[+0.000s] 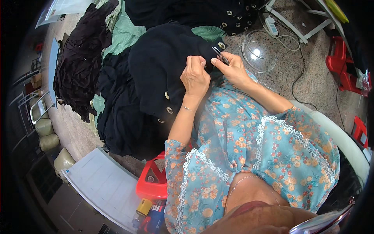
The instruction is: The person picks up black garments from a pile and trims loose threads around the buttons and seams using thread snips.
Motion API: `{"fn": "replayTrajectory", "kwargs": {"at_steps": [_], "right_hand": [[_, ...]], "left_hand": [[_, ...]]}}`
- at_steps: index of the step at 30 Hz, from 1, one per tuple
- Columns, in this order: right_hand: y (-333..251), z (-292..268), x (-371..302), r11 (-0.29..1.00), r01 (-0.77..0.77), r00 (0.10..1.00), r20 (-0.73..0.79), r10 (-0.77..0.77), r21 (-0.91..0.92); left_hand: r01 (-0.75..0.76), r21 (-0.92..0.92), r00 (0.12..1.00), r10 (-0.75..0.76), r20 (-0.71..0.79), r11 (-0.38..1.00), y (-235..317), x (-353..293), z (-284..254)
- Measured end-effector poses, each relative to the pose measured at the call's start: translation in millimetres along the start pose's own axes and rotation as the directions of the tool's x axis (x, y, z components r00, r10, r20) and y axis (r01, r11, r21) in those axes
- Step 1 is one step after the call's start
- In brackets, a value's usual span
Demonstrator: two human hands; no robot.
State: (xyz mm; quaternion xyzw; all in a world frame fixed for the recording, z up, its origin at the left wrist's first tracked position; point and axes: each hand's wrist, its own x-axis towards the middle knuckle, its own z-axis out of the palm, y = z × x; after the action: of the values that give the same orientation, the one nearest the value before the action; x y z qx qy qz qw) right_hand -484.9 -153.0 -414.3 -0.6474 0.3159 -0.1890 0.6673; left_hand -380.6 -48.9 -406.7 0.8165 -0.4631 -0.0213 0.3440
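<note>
Fingers of the right hand (232, 71) grip dark snips (221, 57), tips toward eleven o'clock; those of the left hand (196, 77), at nine from the right, are pinched closed, on what I can't tell. Black cloth (165, 56) spreads toward ten. I'd keep it taut, blades clear of the eyelet (222, 45) at twelve from the snips.

Our right hand (233, 71) grips small dark snips (222, 57), and just beside it our left hand (196, 76) curls over black cloth (156, 54) with round shiny fittings (169, 110). Leftward we see dark brown fabric (80, 64); below the cloth, a red stool (150, 191); upper right, a white power strip (270, 25) on the speckled floor (286, 84).
</note>
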Motion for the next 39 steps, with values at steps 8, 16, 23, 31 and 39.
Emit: {"fn": "replayTrajectory", "kwargs": {"at_steps": [8, 16, 23, 31, 39], "right_hand": [[-31, 8, -34, 0.738, -0.589, 0.801, 0.357, 0.481, 0.33], [-26, 11, -26, 0.667, -0.665, 0.747, 0.303, 0.592, 0.336], [-25, 13, -23, 0.629, -0.67, 0.741, 0.304, 0.599, 0.393], [-20, 10, -22, 0.617, -0.661, 0.746, 0.282, 0.603, 0.428], [-16, -12, -18, 0.703, -0.453, 0.851, 0.031, 0.524, 0.548]], "left_hand": [[0.243, -0.388, 0.948, -0.302, -0.099, 0.889, 7, -8, 6], [0.236, -0.394, 0.935, -0.318, -0.156, 0.888, 12, -11, 8], [0.23, -0.402, 0.942, -0.307, -0.138, 0.886, 14, -14, 11], [0.19, -0.371, 0.954, -0.26, -0.15, 0.909, 11, -13, 11], [0.186, -0.294, 0.977, -0.208, -0.047, 0.938, 19, 0, -2]]}}
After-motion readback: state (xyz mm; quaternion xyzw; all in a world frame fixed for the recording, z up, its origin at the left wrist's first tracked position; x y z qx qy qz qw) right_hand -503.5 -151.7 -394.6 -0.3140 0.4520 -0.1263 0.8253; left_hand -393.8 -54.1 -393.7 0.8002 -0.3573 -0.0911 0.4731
